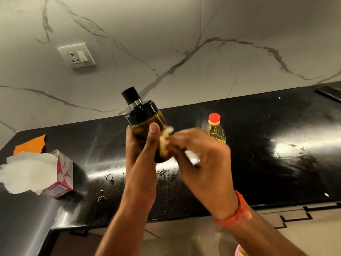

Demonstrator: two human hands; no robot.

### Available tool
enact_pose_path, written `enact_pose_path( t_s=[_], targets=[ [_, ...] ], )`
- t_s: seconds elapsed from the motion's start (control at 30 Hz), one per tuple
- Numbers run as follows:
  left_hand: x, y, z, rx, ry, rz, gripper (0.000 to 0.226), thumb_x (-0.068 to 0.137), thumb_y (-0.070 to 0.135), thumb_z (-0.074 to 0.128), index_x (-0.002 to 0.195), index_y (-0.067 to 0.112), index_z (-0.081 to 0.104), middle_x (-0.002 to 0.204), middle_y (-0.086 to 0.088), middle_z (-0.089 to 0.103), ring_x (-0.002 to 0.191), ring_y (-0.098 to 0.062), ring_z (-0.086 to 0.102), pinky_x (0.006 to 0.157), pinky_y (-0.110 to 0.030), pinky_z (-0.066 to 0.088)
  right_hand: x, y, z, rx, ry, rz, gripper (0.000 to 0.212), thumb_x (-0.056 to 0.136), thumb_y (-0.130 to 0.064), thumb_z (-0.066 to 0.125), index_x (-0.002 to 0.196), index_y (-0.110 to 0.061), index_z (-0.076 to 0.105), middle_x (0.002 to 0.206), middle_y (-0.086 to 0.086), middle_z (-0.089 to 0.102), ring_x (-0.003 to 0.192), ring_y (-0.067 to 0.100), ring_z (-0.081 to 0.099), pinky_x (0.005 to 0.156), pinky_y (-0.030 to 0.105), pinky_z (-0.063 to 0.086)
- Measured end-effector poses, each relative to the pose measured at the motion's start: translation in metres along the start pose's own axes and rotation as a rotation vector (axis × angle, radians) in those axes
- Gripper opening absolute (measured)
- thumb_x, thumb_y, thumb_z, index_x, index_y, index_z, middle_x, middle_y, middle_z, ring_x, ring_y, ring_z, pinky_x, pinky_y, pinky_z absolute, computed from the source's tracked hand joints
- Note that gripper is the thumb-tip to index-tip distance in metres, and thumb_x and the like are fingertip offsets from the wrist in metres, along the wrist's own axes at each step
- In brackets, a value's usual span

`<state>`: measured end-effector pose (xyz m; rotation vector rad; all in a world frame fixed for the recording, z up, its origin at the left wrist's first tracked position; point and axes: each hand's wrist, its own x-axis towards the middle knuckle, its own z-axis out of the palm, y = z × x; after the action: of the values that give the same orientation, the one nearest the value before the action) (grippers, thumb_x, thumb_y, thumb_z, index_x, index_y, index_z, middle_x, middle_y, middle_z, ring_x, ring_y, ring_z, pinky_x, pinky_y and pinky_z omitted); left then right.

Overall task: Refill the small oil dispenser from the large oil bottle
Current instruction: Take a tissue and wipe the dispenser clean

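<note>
The left hand [142, 143] is wrapped round the dispenser [145, 119], held up over the counter [258, 137]; the right hand [201, 154] pinches a tissue [166, 139] against its side. Glass, oil inside, likely greasy: best gripped round the body, not the black cap. The bottle [215, 129], capped red, stands just behind. A tissue box [59, 174] sits left on the glossy black stone, below a marble wall [184, 34].

Left hand [143, 145] grips dispenser [143, 115]; right hand [199, 154] presses tissue [166, 139] against it.

Both forearms are bare; an orange-red wristband [241, 209] circles the right wrist.
</note>
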<state>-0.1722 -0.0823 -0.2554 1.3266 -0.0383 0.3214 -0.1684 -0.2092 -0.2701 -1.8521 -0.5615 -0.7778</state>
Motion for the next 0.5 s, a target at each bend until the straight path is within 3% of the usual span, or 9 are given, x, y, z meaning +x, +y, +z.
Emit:
enact_pose_path(
  t_s=[0.1, 0.27, 0.4, 0.5],
  targets=[
    [-0.005, 0.001, 0.003, -0.016, -0.036, 0.012, 0.039, 0.088, 0.043, 0.061, 0.118, 0.02, 0.059, 0.109, -0.004, 0.071, 0.106, -0.024, 0.068, 0.092, -0.047, 0.056, 0.01, 0.008, -0.003, -0.058, 0.098, 0.068, 0.016, 0.088, -0.005, 0.078, 0.104, -0.007, 0.079, 0.102, 0.004, 0.077, 0.095, 0.011, 0.072, 0.083, 0.025, 0.058],
    [-0.004, 0.002, -0.002, -0.01, -0.01, 0.02, 0.029, 0.09, 0.038, 0.063, 0.112, 0.021, 0.06, 0.095, 0.0, 0.068, 0.09, -0.02, 0.064, 0.084, -0.039, 0.053, -0.015, -0.004, -0.003, 0.001, -0.025, 0.018, 0.019, 0.088, -0.007, 0.077, 0.106, -0.01, 0.08, 0.101, 0.001, 0.075, 0.092, 0.012, 0.071, 0.078, 0.027, 0.059],
    [-0.009, 0.006, -0.003, 0.003, -0.02, 0.024, 0.035, 0.083, 0.046, 0.063, 0.114, 0.028, 0.063, 0.107, 0.001, 0.073, 0.106, -0.022, 0.069, 0.095, -0.048, 0.056, -0.01, 0.007, -0.004, -0.035, 0.081, 0.087, 0.018, 0.086, -0.002, 0.08, 0.103, -0.007, 0.079, 0.101, 0.004, 0.076, 0.094, 0.013, 0.072, 0.083, 0.025, 0.059],
    [-0.014, 0.006, -0.004, 0.02, -0.069, 0.025, 0.04, 0.086, 0.047, 0.068, 0.119, 0.025, 0.061, 0.111, 0.0, 0.072, 0.11, -0.024, 0.067, 0.1, -0.055, 0.054, 0.001, -0.006, -0.003, -0.036, 0.049, -0.008, 0.016, 0.088, -0.001, 0.077, 0.104, -0.004, 0.078, 0.103, 0.007, 0.076, 0.095, 0.014, 0.072, 0.086, 0.022, 0.058]
  ],
)
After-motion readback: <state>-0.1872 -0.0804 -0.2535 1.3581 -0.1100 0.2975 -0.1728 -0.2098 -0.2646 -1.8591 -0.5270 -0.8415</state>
